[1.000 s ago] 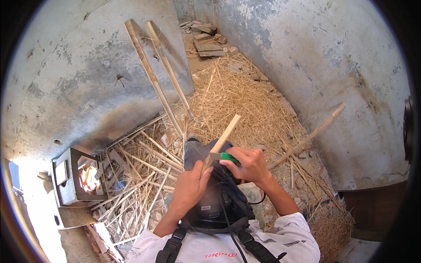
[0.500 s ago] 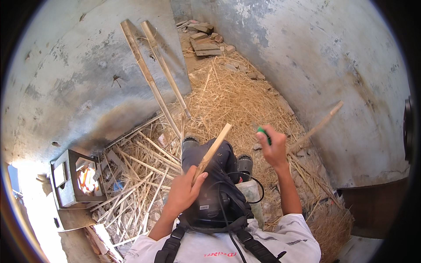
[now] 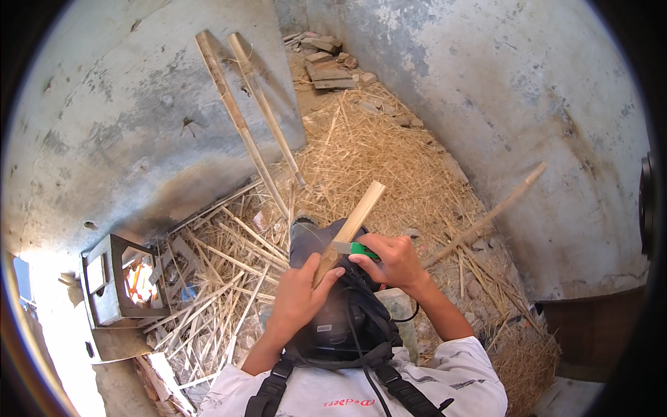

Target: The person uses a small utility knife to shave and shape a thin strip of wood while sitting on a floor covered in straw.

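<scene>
A pale strip of split bamboo or wood (image 3: 358, 214) slants up and away over my lap. My left hand (image 3: 303, 295) is closed round its near end, thumb along the right side. In my right hand (image 3: 393, 258) is a knife with a green handle (image 3: 364, 251). Its short grey blade (image 3: 342, 247) rests against the strip just beyond my left fingers. The fingers of the right hand wrap the handle and hide part of it.
Two long poles (image 3: 240, 125) lean on the left wall. Another stick (image 3: 497, 208) slopes against the right wall. Shavings (image 3: 375, 149) cover the floor, with split strips (image 3: 222, 278) piled at left beside a box-like frame (image 3: 125, 285). Broken bricks (image 3: 326, 69) lie in the far corner.
My right hand has come left and down with the knife, bringing the blade onto the strip. The strip's far end has shifted slightly right and up. My left hand keeps its hold.
</scene>
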Demonstrator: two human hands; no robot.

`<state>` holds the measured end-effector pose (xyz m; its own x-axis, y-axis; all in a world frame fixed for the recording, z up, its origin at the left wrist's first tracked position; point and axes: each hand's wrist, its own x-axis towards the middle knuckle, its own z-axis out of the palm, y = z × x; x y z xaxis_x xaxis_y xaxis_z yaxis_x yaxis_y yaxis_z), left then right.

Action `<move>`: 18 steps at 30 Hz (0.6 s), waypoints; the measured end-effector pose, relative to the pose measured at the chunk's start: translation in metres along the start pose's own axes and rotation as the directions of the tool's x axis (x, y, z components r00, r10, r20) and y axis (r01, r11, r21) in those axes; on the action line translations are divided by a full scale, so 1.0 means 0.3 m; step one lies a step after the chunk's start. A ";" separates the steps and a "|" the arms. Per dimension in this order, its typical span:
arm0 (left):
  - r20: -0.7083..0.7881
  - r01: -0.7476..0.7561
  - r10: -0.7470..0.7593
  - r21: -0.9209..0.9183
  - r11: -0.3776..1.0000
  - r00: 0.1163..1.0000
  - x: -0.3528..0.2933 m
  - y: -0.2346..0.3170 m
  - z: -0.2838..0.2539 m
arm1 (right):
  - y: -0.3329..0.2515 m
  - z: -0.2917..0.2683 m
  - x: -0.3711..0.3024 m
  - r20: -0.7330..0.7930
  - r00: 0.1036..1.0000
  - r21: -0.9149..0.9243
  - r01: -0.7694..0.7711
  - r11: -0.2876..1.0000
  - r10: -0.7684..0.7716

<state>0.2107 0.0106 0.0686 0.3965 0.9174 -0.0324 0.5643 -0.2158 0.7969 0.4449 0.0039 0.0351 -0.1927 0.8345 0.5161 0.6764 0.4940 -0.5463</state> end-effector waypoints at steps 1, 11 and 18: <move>-0.004 -0.004 0.004 0.006 1.000 1.000 -0.001 -0.001 0.003 | -0.007 -0.007 0.003 -0.009 1.000 -0.017 0.000 1.000 0.000; 0.049 0.050 -0.048 -0.048 0.998 0.998 0.003 0.007 0.003 | 0.008 -0.017 0.016 -0.050 0.995 -0.149 0.080 0.986 -0.088; 0.182 0.098 -0.079 -0.100 0.990 0.980 -0.013 -0.001 -0.018 | 0.131 -0.024 0.008 -0.253 0.967 -0.240 -0.088 0.967 0.025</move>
<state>0.2051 0.0090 0.0718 0.4758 0.8555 -0.2044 0.5252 -0.0899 0.8462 0.4760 0.0236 0.0196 0.0110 0.7578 0.6524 0.8416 0.3453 -0.4153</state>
